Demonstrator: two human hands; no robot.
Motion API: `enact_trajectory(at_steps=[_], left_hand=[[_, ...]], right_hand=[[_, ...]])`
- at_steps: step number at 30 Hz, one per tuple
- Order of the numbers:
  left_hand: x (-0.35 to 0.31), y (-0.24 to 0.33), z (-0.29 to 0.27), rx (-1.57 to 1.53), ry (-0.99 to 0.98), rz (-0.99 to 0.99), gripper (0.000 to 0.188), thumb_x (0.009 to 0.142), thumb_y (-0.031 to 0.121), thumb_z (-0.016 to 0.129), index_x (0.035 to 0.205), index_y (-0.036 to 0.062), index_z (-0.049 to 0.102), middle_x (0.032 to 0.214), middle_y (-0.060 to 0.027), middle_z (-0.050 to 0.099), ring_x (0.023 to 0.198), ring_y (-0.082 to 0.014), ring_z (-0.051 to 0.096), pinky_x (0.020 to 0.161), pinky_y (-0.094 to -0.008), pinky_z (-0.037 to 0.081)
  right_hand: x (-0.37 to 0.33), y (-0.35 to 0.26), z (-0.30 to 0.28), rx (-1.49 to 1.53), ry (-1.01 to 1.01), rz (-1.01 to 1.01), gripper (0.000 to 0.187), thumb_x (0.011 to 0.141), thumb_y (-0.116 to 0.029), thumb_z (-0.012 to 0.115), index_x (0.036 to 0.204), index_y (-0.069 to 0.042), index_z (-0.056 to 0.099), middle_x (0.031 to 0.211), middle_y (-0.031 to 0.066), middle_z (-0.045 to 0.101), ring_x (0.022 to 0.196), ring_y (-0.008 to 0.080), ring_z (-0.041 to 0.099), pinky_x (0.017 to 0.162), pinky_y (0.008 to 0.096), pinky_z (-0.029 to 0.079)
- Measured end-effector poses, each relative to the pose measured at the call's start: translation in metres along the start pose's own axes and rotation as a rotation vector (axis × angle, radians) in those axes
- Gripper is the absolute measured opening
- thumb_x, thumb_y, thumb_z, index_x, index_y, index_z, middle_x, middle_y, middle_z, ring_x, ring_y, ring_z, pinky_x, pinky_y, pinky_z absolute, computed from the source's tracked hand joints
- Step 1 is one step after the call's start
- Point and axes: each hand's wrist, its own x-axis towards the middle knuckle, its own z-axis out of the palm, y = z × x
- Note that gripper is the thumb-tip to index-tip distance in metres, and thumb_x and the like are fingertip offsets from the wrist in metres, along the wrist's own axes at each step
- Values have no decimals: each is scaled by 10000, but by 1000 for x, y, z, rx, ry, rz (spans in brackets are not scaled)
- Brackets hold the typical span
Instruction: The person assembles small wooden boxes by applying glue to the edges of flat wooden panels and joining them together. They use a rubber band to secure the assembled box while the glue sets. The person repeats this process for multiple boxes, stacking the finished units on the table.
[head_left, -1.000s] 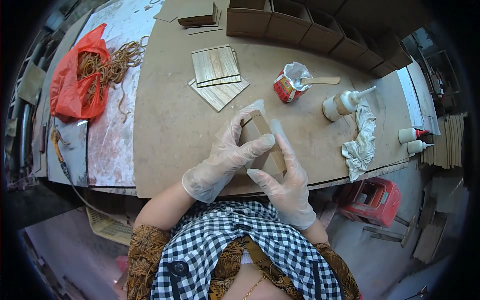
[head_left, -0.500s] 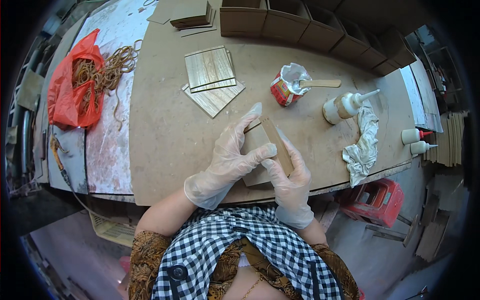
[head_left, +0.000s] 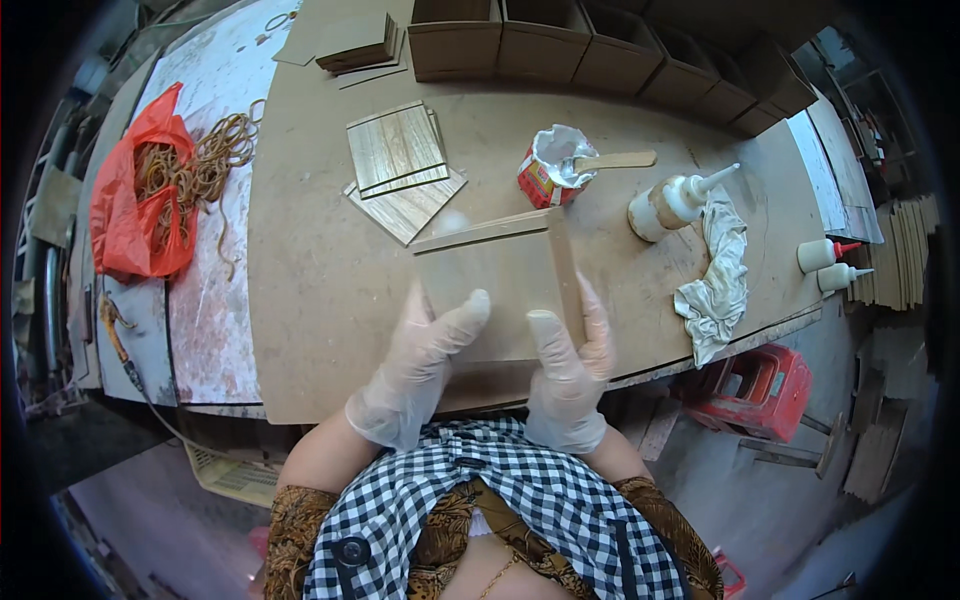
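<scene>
A wooden box (head_left: 495,275) is held up off the table in front of me, its broad flat face turned upward with a dark groove along the far edge. My left hand (head_left: 412,350), in a thin translucent glove, grips the box's left side, thumb on the face and most fingers hidden behind. On the right, my right hand (head_left: 568,375), gloved alike, clasps the near right corner with its thumb on the face. Past the box, grooved wooden panels (head_left: 398,150) lie stacked on the worktable (head_left: 310,290).
A red-and-white tub (head_left: 552,175) holds white paste and a wooden stick (head_left: 615,160). Right of it are a glue bottle (head_left: 665,208) and a crumpled rag (head_left: 715,285). Several brown boxes (head_left: 540,52) line the back. A red bag (head_left: 130,215) with cords (head_left: 225,145) lies left.
The box has turned from edge-up to face-up and sits higher. My hands have moved apart, from close together to opposite sides of it. The view has shifted slightly.
</scene>
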Motion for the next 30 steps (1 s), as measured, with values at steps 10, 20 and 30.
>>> enact_trajectory(at_steps=[10,20,30], left_hand=[[-6,-4,-3,-135,-23,-129,633,875,265,720,1384,66,400,1282,-94,549,1177,-211,560,1006,-394,480],[-20,21,-18,92,-83,-34,458,842,156,750,1246,47,565,1193,-96,641,1149,-206,589,987,-360,480],[5,-13,-49,311,-57,46,512,766,71,810,1229,86,591,1167,-29,632,1132,-165,571,1015,-337,449]], right_hand=[[-11,23,2,-30,-32,-155,476,983,-141,571,1380,65,411,1333,154,541,1187,193,541,1017,336,429],[-2,19,-19,-179,-353,-162,569,940,-162,644,1427,-15,389,1429,170,455,1275,236,479,1063,376,389],[26,29,-18,-211,-320,10,536,1016,-374,484,1378,19,443,1393,136,503,1283,213,467,1089,355,347]])
